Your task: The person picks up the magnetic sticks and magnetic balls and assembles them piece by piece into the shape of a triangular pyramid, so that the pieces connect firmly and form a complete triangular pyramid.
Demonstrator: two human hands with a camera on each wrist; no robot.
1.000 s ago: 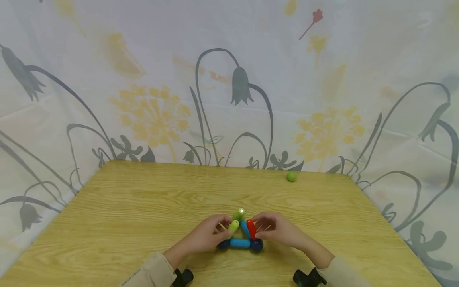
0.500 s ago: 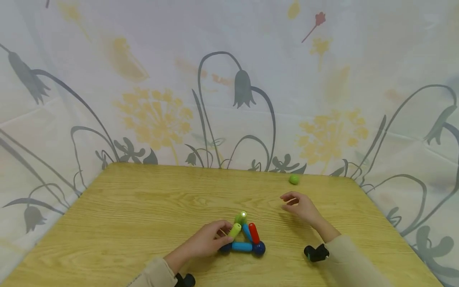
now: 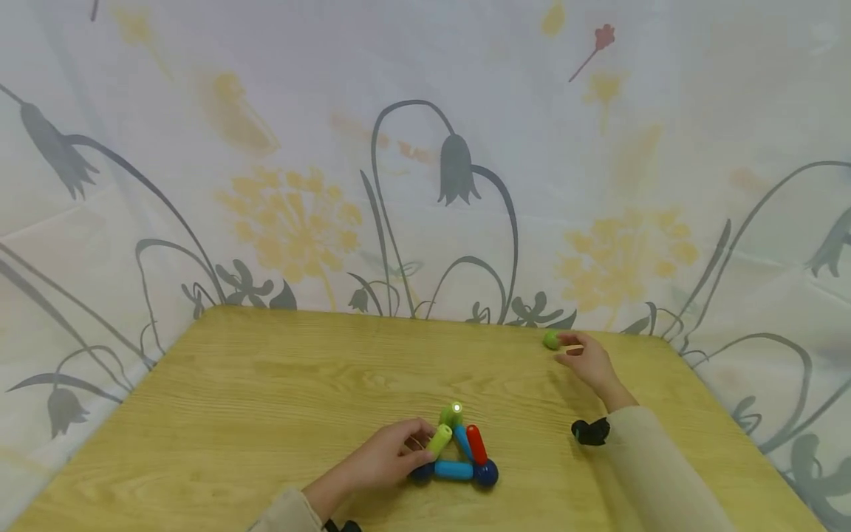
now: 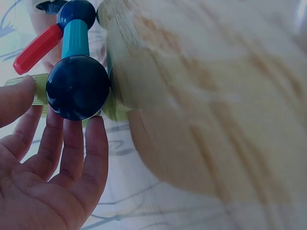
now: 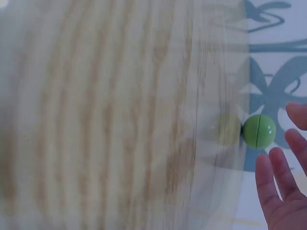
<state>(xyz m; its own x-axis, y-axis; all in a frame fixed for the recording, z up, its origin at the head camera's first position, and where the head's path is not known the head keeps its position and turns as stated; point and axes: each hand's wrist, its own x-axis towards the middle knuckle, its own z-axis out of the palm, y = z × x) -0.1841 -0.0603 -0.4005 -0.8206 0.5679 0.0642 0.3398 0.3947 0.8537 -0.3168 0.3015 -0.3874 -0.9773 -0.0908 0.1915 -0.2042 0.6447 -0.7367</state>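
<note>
A triangle of magnetic rods and balls lies on the table, with a blue rod (image 3: pixel 454 471) at its near side. My left hand (image 3: pixel 385 457) holds the yellow-green rod (image 3: pixel 439 440) that rises from the near-left dark blue ball (image 4: pixel 77 88); its thumb lies on the rod, and fingertips touch around the ball. A red rod (image 3: pixel 476 444) leans up from the near-right dark blue ball (image 3: pixel 486 473). At the far corner another green rod (image 3: pixel 456 414) stands up. My right hand (image 3: pixel 589 363) is beside a loose green ball (image 5: pixel 259 132), fingers spread and apart from it in the right wrist view.
The wood-grain table (image 3: pixel 299 384) ends at a flower-patterned cloth (image 3: pixel 412 207) behind it. The loose green ball sits near that back edge. Black wrist cameras (image 3: pixel 590 431) show at both cuffs.
My right hand has left the red rod and travelled right and away to the loose green ball. The left hand stays at the yellow-green rod. The red rod stands without support from a hand.
</note>
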